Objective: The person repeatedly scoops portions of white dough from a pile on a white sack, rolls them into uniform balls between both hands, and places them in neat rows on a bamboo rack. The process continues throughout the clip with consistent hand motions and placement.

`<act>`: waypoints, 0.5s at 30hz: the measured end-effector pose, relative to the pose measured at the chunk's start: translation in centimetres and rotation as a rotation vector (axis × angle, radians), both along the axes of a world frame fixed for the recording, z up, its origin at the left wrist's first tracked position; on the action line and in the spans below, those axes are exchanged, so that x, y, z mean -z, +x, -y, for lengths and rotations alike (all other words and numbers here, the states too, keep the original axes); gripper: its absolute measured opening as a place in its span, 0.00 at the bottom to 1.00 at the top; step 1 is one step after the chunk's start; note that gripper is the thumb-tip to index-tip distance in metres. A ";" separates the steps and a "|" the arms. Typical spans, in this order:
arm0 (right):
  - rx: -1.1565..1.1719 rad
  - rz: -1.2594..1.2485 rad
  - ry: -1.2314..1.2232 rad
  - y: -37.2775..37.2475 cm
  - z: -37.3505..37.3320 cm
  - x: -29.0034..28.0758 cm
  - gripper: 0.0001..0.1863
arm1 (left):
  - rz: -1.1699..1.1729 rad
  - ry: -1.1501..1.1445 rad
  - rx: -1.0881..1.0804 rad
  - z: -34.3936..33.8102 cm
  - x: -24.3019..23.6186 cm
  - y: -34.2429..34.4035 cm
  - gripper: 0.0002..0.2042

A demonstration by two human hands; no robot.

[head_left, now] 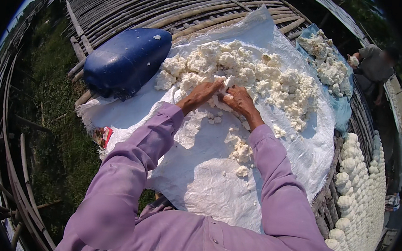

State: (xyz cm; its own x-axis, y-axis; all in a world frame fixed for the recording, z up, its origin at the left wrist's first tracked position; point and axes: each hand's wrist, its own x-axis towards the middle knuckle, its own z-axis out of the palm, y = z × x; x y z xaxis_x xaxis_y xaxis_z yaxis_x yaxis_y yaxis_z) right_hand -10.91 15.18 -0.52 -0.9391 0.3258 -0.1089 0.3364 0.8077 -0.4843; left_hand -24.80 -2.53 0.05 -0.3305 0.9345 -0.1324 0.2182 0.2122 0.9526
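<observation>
At the near edge of a heap of white, crumbly, dough-like clumps (243,63), my two hands work close together. My left hand (202,96) is pinched on a small white clump (219,80). Beside it, my right hand (241,102) curls its fingers round a bit of the same white stuff, partly hidden by the fingers. Under the heap lies a white woven plastic sheet (206,178), and a few loose crumbs (242,153) are scattered on it between my forearms.
A dark blue plastic container (126,60) lies at the left. Bamboo slats (125,6) stretch away behind. On the right, a second white heap (328,64) rests on blue sheeting, near another person (375,68). Rows of rounded white lumps (357,208) cover the rack at the lower right.
</observation>
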 end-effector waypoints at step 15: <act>0.256 -0.260 0.455 0.1 4.7 5.1 0.21 | -0.079 0.100 -0.260 1.6 2.8 1.2 0.43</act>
State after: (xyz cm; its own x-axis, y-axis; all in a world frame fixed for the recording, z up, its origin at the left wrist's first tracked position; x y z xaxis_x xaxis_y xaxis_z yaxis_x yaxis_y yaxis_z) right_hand -10.83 10.50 -5.65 -0.8012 0.5063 0.3191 0.4651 0.8623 -0.2003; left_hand -23.63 -4.13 -2.74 -0.5662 0.8243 -0.0080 0.2435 0.1765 0.9537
